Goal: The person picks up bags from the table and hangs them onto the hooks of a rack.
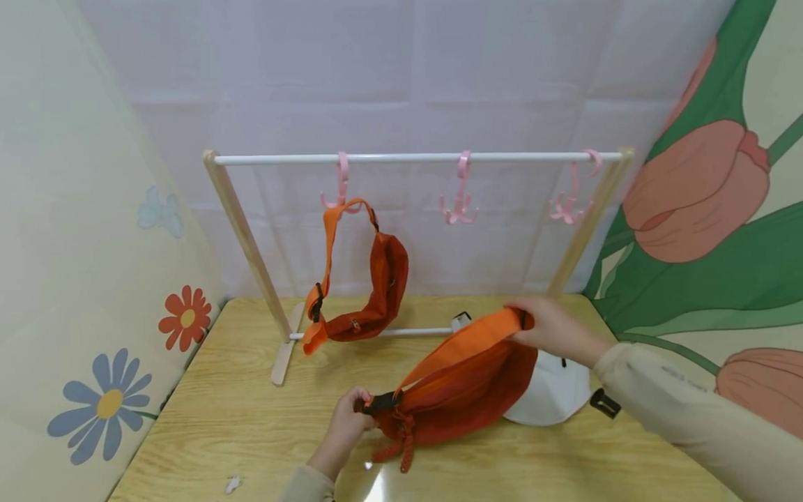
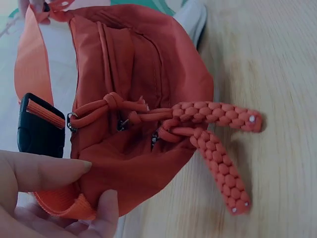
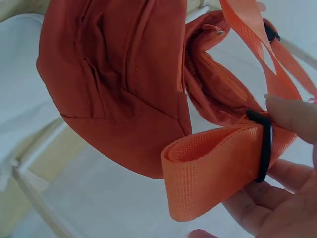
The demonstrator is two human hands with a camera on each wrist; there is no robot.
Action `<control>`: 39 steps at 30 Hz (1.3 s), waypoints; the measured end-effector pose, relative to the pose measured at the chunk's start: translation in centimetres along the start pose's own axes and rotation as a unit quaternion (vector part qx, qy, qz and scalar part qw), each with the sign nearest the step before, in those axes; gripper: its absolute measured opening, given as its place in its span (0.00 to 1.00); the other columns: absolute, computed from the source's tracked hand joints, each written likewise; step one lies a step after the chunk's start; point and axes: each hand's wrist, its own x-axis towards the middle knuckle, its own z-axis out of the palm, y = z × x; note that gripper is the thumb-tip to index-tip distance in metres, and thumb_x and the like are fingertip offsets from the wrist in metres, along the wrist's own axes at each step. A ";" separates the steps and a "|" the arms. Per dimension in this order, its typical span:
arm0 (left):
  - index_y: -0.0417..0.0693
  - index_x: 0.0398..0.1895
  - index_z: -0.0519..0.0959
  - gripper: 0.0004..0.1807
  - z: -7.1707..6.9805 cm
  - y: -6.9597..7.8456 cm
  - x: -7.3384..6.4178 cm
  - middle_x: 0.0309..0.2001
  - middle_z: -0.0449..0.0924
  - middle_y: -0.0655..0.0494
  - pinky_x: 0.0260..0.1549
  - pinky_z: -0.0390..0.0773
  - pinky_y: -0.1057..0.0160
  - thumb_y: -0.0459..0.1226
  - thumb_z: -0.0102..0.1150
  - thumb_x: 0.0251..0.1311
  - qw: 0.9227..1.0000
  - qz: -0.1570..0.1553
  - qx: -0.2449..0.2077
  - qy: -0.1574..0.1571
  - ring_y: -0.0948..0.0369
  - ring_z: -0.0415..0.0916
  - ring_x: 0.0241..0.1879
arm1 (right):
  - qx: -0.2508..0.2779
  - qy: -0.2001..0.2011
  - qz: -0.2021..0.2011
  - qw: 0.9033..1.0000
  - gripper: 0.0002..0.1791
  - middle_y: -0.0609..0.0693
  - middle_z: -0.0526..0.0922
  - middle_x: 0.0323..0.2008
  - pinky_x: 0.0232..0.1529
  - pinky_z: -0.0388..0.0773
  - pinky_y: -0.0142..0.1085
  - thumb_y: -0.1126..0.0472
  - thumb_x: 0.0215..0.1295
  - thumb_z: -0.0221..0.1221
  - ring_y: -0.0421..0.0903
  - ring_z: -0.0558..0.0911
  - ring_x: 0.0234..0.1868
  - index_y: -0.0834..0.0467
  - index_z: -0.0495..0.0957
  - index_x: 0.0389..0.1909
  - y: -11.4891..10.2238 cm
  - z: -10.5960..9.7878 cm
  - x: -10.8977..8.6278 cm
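Obliquely over the bench (image 1: pixel 201 418), the red waist bag (image 1: pixel 477 401) runs its long axis from the left hand (image 1: pixel 347 427), fingers (image 2: pixel 105 213) gripping the end beside the buckle (image 1: pixel 384 402), up to the right hand (image 1: pixel 555 326), pinching its orange strap (image 1: pixel 470 341) nearer the rack (image 1: pixel 401 159).

Cannot see all of the white item (image 1: pixel 555 399) behind the held red bag (image 1: pixel 470 401), identify the tiny pale scrap (image 1: pixel 233 484) on the worktop (image 1: pixel 188 425), or follow the right sleeve (image 1: pixel 702 415) beyond the head view's edge
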 end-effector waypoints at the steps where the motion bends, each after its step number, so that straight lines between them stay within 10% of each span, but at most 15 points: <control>1: 0.37 0.27 0.65 0.19 -0.1 0.0 0.0 0.27 0.67 0.57 0.24 0.73 0.68 0.12 0.49 0.31 1.000 -0.009 -0.008 -0.002 0.61 0.68 0.27 | -0.003 -0.004 -0.003 1.000 0.25 0.65 0.81 0.46 0.44 0.77 0.52 0.69 0.53 0.68 0.60 0.80 0.45 0.74 0.76 0.52 -0.3 -0.3 0.0; 9: 0.37 0.35 0.71 0.13 0.0 -0.1 0.1 0.31 0.75 0.56 0.26 0.77 0.64 0.19 0.51 0.44 0.998 -0.058 -0.015 -0.012 0.62 0.72 0.25 | -0.028 -0.014 -0.024 0.999 0.25 0.65 0.82 0.46 0.46 0.77 0.53 0.65 0.54 0.69 0.61 0.79 0.47 0.73 0.77 0.51 -2.5 -1.8 0.4; 23: 0.25 0.40 0.74 0.14 1.3 -0.1 0.3 0.33 0.80 0.54 0.37 0.73 0.64 0.23 0.58 0.48 0.997 0.003 0.036 -0.061 0.63 0.74 0.34 | -0.026 -0.008 -0.029 0.999 0.23 0.60 0.83 0.46 0.47 0.76 0.51 0.62 0.57 0.67 0.56 0.80 0.46 0.69 0.79 0.52 -6.8 -3.7 1.0; 30: 0.23 0.54 0.70 0.23 2.1 2.4 0.7 0.47 0.80 0.40 0.45 0.77 0.55 0.27 0.63 0.57 0.988 0.020 0.072 -0.138 0.46 0.77 0.49 | -0.058 0.007 -0.035 0.998 0.21 0.57 0.82 0.41 0.43 0.77 0.48 0.62 0.56 0.67 0.52 0.79 0.41 0.68 0.80 0.50 -7.8 -4.0 1.4; 39: 0.40 0.63 0.72 0.30 3.7 6.0 0.7 0.56 0.76 0.48 0.56 0.69 0.45 0.39 0.68 0.58 0.974 0.038 0.110 -0.192 0.48 0.69 0.59 | -0.087 0.006 -0.027 0.996 0.22 0.57 0.83 0.43 0.44 0.76 0.49 0.59 0.57 0.67 0.52 0.79 0.42 0.67 0.80 0.50 -8.5 -4.4 1.5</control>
